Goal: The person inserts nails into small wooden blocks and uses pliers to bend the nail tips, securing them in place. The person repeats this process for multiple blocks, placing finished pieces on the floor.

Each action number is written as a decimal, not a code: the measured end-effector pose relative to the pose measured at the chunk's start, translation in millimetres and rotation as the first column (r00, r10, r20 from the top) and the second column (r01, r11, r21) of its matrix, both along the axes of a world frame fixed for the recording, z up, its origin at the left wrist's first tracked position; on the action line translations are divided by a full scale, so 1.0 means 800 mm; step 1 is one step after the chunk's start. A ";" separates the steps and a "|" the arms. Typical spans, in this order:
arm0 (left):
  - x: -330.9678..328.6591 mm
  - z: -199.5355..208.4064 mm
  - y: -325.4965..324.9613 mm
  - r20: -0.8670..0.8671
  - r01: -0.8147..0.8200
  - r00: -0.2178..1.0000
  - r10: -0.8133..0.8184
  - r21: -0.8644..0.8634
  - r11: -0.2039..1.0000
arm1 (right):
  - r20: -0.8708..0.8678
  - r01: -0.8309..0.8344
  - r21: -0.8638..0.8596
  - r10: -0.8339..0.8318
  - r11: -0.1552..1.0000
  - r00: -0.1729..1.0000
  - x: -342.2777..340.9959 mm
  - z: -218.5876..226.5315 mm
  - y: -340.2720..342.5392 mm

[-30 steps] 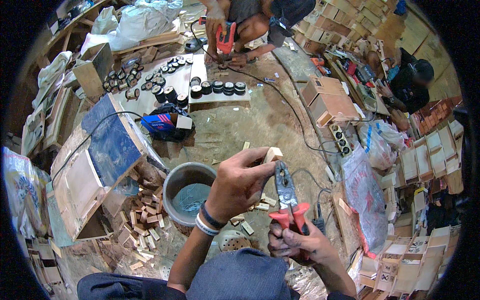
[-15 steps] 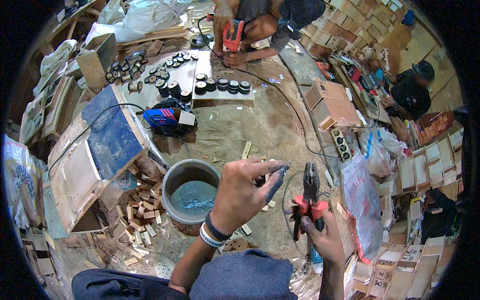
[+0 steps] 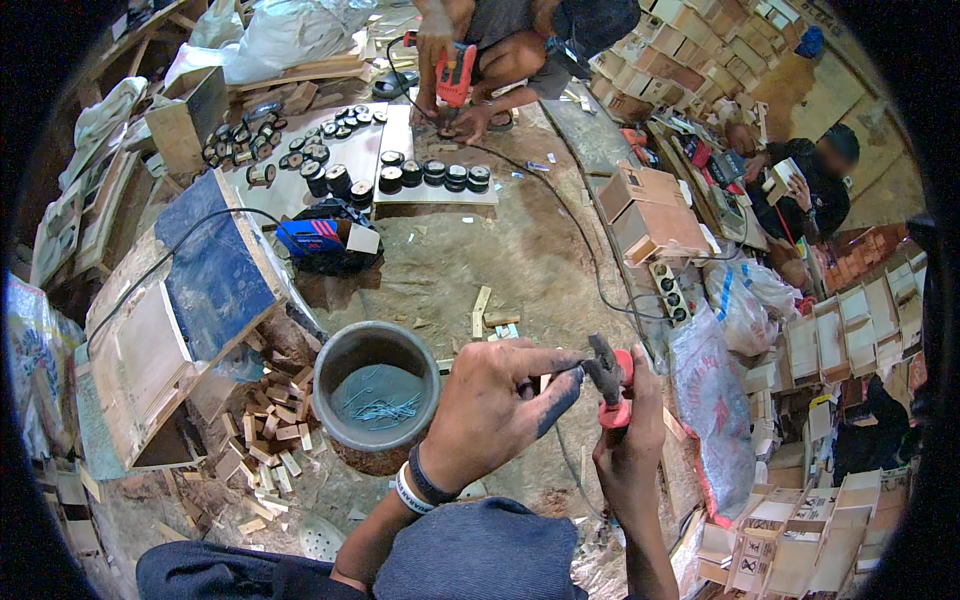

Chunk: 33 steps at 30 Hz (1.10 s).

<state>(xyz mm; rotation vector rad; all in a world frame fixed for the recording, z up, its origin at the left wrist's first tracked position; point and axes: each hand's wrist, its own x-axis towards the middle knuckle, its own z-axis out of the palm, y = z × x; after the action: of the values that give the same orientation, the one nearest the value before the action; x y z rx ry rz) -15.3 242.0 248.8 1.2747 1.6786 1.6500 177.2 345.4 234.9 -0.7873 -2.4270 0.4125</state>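
Pliers (image 3: 605,372), gripped by right hand (image 3: 632,425), have tilted leftward, just beside narrowly pinched left hand (image 3: 500,395), contents unclear.

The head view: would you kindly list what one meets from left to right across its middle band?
White patterned plastic sack → blue-and-tan wooden stand → round grey bucket → left hand → red-handled metal pliers → whitish red-edged sack → row of pale wooden boxes.
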 end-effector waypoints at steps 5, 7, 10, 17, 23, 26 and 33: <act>-0.001 0.003 0.000 0.026 0.009 1.000 -0.011 0.095 0.995 | 0.024 -0.044 0.263 0.039 0.964 0.999 -0.006 0.008 0.014; -0.002 0.004 -0.002 0.016 0.005 1.000 -0.006 0.062 0.998 | 0.016 -0.069 0.295 0.067 0.953 0.998 -0.008 0.010 0.019; -0.001 0.007 -0.003 -0.001 -0.005 1.000 0.005 0.030 1.000 | 0.011 -0.091 0.315 0.092 0.945 0.996 -0.009 0.011 0.028; 0.000 0.005 -0.002 0.005 0.007 1.000 -0.007 -0.013 1.000 | 0.021 -0.098 0.399 0.098 0.912 0.995 -0.016 0.012 0.042; 0.001 0.002 0.002 0.019 -0.029 0.999 0.028 0.077 0.997 | 0.086 -0.114 0.426 0.085 0.898 0.993 -0.012 0.018 0.047; -0.001 0.004 0.000 -0.018 -0.011 1.000 0.012 0.044 0.999 | 0.087 -0.114 0.452 0.084 0.885 0.993 -0.012 0.021 0.050; -0.006 0.006 -0.005 -0.085 0.023 0.996 -0.018 0.059 0.998 | 0.095 -0.117 0.418 0.084 0.901 0.992 -0.012 0.028 0.045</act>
<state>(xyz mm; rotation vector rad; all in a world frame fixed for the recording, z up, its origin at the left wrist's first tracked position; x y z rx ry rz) -20.5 237.9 253.7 1.4041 1.6701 1.6670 167.7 381.3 257.0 -0.4931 -2.5027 -0.1143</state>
